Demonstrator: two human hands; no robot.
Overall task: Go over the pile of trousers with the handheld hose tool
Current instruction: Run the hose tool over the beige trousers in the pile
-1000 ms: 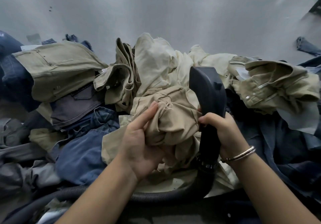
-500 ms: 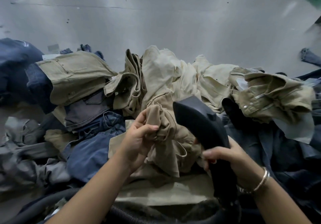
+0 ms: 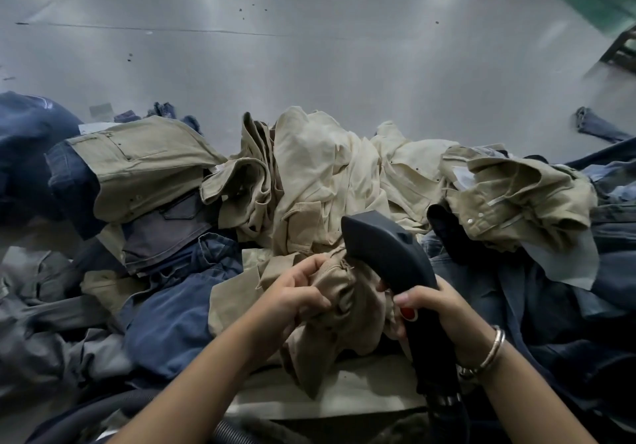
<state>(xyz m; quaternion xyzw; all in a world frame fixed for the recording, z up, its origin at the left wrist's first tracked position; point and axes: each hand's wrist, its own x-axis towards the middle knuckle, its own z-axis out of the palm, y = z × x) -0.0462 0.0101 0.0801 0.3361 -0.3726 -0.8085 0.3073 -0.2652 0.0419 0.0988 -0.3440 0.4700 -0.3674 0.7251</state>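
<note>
Two hands at the trouser pile

Both are busy: the left hand (image 3: 296, 292) pinches a bunched fold of khaki trousers (image 3: 344, 306), while the right hand (image 3: 437, 309) grips the black hose tool (image 3: 389, 254) by its handle, its head just above that fold. The pile of trousers (image 3: 309, 175) spreads across the grey floor (image 3: 309, 65)

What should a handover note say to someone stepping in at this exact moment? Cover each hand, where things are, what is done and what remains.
Left hand: grips a bunched fold of the khaki trousers, lifted off the pile.
Right hand: grips the handle of the black hose tool, head pointing up and away, beside the fold.
Hose runs along the near edge to the left.
Done: cannot tell which trousers have been treated.
Left: go over the held fold, then the rest of the khaki, blue and grey trousers.
</note>
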